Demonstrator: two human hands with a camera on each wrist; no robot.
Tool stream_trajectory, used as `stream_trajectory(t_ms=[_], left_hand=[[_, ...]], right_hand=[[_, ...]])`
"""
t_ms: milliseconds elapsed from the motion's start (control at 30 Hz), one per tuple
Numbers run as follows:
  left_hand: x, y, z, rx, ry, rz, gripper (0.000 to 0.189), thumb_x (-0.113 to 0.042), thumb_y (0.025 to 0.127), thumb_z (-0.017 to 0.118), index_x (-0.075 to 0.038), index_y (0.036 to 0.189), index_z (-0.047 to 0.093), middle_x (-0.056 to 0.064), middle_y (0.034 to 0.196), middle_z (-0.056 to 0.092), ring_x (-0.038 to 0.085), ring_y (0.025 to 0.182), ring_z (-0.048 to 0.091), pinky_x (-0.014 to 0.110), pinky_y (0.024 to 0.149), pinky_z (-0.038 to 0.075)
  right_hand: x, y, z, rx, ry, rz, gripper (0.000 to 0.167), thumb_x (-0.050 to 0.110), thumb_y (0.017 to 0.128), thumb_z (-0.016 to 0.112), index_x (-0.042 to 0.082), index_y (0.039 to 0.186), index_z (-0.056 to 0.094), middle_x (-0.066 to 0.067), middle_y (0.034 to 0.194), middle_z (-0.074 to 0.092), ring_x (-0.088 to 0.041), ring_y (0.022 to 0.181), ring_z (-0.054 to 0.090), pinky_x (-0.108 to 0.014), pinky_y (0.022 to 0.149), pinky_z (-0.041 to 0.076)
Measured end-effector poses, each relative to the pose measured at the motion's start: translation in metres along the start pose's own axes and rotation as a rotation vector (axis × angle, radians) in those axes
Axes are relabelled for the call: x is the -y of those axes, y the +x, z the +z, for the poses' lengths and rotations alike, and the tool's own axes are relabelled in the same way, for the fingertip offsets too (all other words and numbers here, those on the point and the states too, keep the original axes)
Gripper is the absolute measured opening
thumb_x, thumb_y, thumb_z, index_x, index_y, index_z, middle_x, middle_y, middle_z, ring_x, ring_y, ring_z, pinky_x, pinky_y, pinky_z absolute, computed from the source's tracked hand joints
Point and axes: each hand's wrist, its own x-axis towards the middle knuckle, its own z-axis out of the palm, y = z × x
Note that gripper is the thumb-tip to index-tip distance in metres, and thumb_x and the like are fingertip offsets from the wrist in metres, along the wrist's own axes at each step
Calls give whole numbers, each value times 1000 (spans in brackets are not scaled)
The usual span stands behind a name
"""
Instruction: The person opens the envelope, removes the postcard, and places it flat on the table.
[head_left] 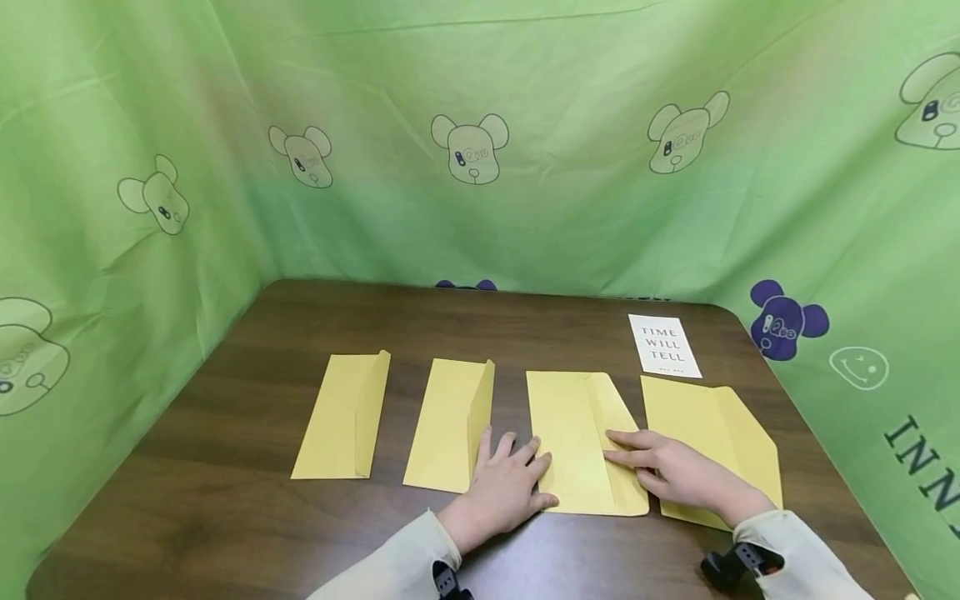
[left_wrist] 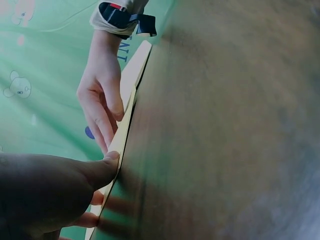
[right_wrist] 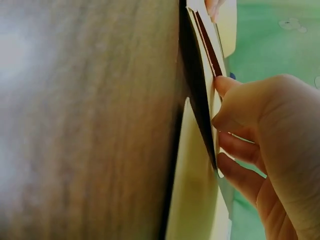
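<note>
Yellow envelope point(head_left: 573, 433), third from the left, that's where both hands are. See it from your side?

"I do. It's lying on the brown table point(head_left: 187, 500), between the second envelope point(head_left: 446, 425) and the fourth envelope point(head_left: 750, 442). What's the left hand point(head_left: 504, 492) doing?"

Fingers spread, wrapped round nothing. Thumb and forefinger rest on the near left part of the third one, and the little finger reaches to the raised edge of the second.

"And the right hand point(head_left: 678, 471)?"

Looks relaxed to me: fingers stretched out, tips laid on the flap point(head_left: 613, 408) near its crease. I wouldn't call it a grasp. That flap points to the right, folded out.

"From here I see a first envelope point(head_left: 330, 417) too, farthest left, its flap turned inward over the body."

Yes, and the fourth one's flap is out as well; the right forearm crosses over that one.

"There's a white card point(head_left: 663, 346) just beyond it, reading TIME WILL TELL."

Right, and behind the table hangs green cloth point(head_left: 375, 225) printed with bear heads.
</note>
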Motion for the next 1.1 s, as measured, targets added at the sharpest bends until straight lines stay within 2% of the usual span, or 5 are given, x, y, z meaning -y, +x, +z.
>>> stream_trajectory(t_ms=[367, 600, 700, 900, 1100], left_hand=[[-1, 0, -2, 27, -6, -7, 58, -64, 93, 53, -30, 140, 58, -7, 147, 50, 26, 133, 42, 59, 110, 26], [-4, 0, -4, 52, 3, -5, 58, -64, 93, 51, -31, 141, 57, -7, 148, 49, 25, 134, 41, 59, 111, 25], [-5, -1, -5, 60, 8, -6, 58, -64, 94, 50, -31, 142, 56, -8, 148, 49, 25, 134, 40, 58, 112, 24], [-3, 0, -4, 56, 30, -10, 58, -65, 94, 49, -32, 142, 55, -9, 149, 48, 25, 135, 39, 58, 112, 23], [-2, 0, -4, 55, 31, -17, 59, -65, 93, 50, -32, 141, 56, -9, 148, 49, 26, 135, 39, 58, 112, 22]], right_hand=[[-1, 1, 2, -15, -24, -31, 48, -4, 73, 73, 11, 119, 74, -16, 129, 62, -33, 109, 62, -24, 97, 45], [2, 8, -4, 57, -55, -41, 40, 0, 75, 72, 9, 114, 76, -15, 124, 65, -33, 104, 62, -48, 83, 54], [1, 13, -7, 80, -72, -72, 32, 4, 77, 74, 7, 108, 77, -16, 119, 67, -37, 103, 63, -52, 83, 54], [-9, 23, -6, 14, -90, -211, 21, 9, 75, 77, 9, 96, 79, -12, 109, 67, -27, 92, 65, -40, 77, 56], [-12, 23, -7, 26, 8, -185, 15, 15, 78, 81, 12, 93, 80, -8, 106, 65, -19, 90, 64, -34, 78, 55]])
